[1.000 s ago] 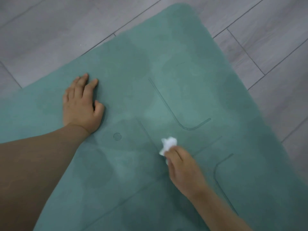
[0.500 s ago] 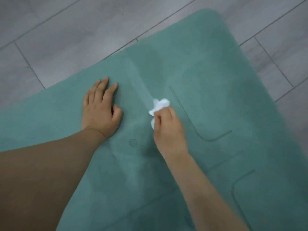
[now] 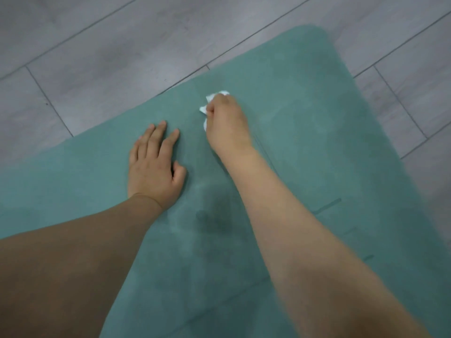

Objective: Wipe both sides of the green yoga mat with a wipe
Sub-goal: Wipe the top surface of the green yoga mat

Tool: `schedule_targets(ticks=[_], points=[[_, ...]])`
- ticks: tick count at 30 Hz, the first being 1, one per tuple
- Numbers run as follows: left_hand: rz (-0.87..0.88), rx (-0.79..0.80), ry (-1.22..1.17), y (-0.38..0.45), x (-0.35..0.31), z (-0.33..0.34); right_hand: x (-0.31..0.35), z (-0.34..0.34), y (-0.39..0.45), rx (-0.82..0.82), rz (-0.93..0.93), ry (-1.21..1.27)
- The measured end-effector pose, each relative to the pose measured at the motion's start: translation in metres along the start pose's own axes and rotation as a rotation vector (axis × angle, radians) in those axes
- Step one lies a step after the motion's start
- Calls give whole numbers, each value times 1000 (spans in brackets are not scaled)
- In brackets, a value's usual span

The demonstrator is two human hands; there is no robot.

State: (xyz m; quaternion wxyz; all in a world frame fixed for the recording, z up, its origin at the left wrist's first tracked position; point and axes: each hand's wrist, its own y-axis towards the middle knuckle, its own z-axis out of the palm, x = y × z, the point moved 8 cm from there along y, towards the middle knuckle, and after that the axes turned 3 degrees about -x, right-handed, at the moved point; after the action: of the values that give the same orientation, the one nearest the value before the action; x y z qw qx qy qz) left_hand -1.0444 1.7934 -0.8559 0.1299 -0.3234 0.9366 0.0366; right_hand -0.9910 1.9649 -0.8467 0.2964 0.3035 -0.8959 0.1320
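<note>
- The green yoga mat [image 3: 305,147] lies flat on the floor and fills most of the view, from the 9 o'clock side down to the 5 o'clock corner.
- One rounded corner of the mat points up toward 1 o'clock.
- The left hand [image 3: 156,167] lies flat on the mat, a little toward 9 o'clock from the middle of the view.
- Its fingers are straight and point toward 12 o'clock. It holds nothing and just presses on the mat.
- The right hand [image 3: 227,123] is at about 1 o'clock from the left hand, near it but not touching it.
- The right hand's fingers are curled tight around the white wipe [image 3: 207,106], so it grasps the wipe.
- The wipe is scrunched up. Only small white bits stick out at the 12 o'clock and 9 o'clock sides of the fist.
- The wipe sits on the mat, near the mat's long edge at 12 o'clock.
- A darker patch [image 3: 214,223] shows on the mat between the two arms, at 6 o'clock from the right hand.
- Thin dark lines [image 3: 329,206] are drawn on the mat at 3 o'clock from the right arm.
- The gray wood floor [image 3: 122,45] shows past the mat from 9 o'clock around to 3 o'clock.
</note>
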Motion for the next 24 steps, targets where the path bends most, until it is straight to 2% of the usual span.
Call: schedule_targets(ticks=[3, 5, 8, 12, 16, 19, 24], points=[[0, -3, 8, -1, 3, 0, 21, 14, 43, 87, -23, -56], [3, -3, 6, 1, 2, 1, 13, 1, 23, 42, -13, -22], [3, 3, 4, 1, 1, 1, -24, -22, -66, -34, 80, 52], [8, 1, 17, 1, 0, 1, -84, -71, -201, -177, 331, 114], [5, -22, 12, 1, 2, 1, -103, -89, -252, -326, 488, 116], [4, -36, 15, 0, 2, 1, -81, -66, -195, -311, 370, 167], [8, -54, 14, 0, 1, 0, -10, -9, -15, -179, 6, 64]])
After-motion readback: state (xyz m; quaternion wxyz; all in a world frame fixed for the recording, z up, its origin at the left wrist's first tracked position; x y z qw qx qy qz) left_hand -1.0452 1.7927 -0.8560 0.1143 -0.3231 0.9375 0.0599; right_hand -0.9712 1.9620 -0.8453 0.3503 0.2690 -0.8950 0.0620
